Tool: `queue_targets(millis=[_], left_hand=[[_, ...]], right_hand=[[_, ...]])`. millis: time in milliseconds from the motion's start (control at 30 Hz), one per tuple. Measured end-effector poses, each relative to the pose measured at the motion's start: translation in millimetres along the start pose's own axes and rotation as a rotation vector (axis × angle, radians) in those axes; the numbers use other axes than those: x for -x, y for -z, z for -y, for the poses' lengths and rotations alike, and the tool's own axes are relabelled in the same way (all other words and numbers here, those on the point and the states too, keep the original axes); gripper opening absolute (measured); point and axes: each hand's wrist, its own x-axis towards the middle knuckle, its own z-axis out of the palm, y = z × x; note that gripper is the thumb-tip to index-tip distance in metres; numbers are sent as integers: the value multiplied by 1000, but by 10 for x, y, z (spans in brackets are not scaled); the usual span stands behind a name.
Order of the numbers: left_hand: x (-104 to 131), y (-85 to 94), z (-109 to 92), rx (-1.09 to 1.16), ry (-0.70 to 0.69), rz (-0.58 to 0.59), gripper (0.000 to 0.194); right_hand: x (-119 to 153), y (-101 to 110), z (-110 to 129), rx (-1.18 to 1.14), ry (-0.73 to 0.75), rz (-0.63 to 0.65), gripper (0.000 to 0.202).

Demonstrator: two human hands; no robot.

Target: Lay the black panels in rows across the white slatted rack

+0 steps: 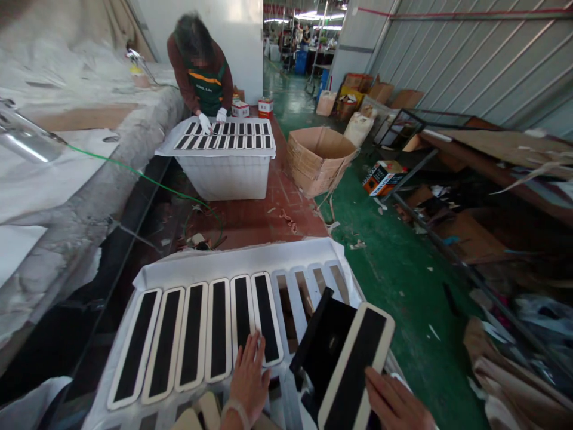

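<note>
My left hand [249, 375] lies with fingers spread over the lower ends of two black-centred panels with cream rims, one of them the rightmost panel in the row [267, 319]. It holds nothing. In my right hand [394, 397] is the edge of another cream-rimmed black panel [358, 364], tilted at the lower right. A black box-like holder [329, 334] stands just left of that panel, partly hidden by it. Several panels lie side by side on the white-covered work surface [179, 263], and bare slots show right of them.
Across from me a person [201, 65] in white gloves works over a white bin [226, 176] topped with similar pieces. A cardboard box [317, 158] stands right of it. A metal rack [430, 221] lines the right, and a green hose [147, 177] crosses the left.
</note>
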Motion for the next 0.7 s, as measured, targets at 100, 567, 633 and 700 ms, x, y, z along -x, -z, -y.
queue_targets(millis=[100,567,633,700], left_hand=[[-4,-12,-2,-41,8,-6,66],[23,-5,-47,-25,12,-15,71],[35,15,-39,6,14,4,73],[42,28,-29,35,19,18,75]], right_hand=[[298,-508,99,-85,-407,233,45],[-394,-1023,707,-4,-1375,267,81],[-410,-883,653,-20,-1206,148,79],[-518,-696,643,-16,-1055,56,77]])
